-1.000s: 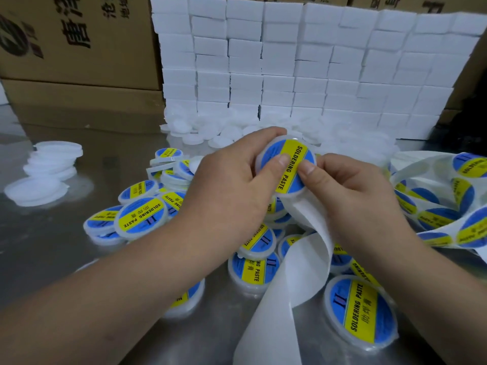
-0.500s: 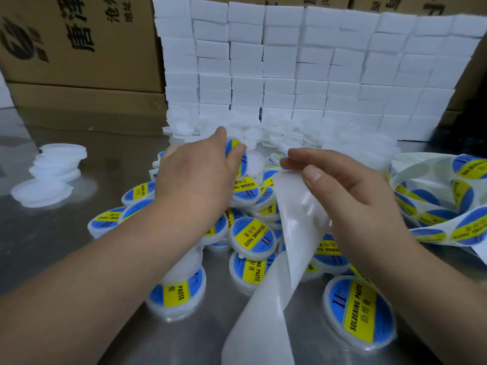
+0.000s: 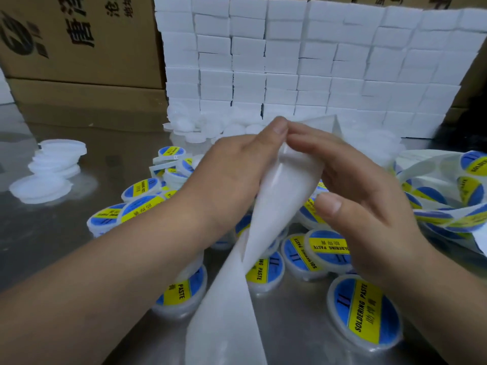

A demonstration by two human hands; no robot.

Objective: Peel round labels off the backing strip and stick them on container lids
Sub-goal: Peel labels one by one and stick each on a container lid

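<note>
A second earlier both hands had been pressing a round label onto a lid held up between them; half a second earlier the left hand had reached down among the labelled lids while the right kept the strip. Now the left hand (image 3: 232,175) had come back up and met the right hand (image 3: 353,185) at the top of the white backing strip (image 3: 237,299), fingertips together and pinched on the paper above the pile. No lid was in either hand. That read as one lid finished and set down, with the hands starting on the next label; whether a label was already lifting under the fingers could not be told, as the strip showed only its blank side.

The bare strip trailed down toward the camera across the metal table (image 3: 52,233). The unpeeled run of labels (image 3: 471,191) curled at the right. Labelled lids (image 3: 366,312) lay heaped beneath the hands, and plain white lids (image 3: 55,164) sat stacked well apart at the left
</note>
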